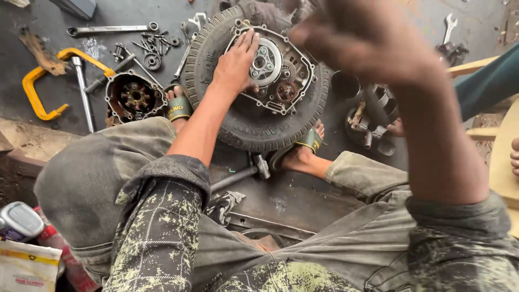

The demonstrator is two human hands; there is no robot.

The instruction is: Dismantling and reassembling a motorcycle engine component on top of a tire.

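Fingers [246,46] of one left hand [235,65] touch one engine case [270,67] on one tyre [254,124].

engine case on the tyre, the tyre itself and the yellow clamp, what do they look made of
Engine case: looks like cast metal, dull grey and grimy, with bolt holes along the rim; the left hand rests on it. Tyre: black rubber, matte, ribbed tread. Yellow clamp: probably painted steel, glossy yellow with worn patches.
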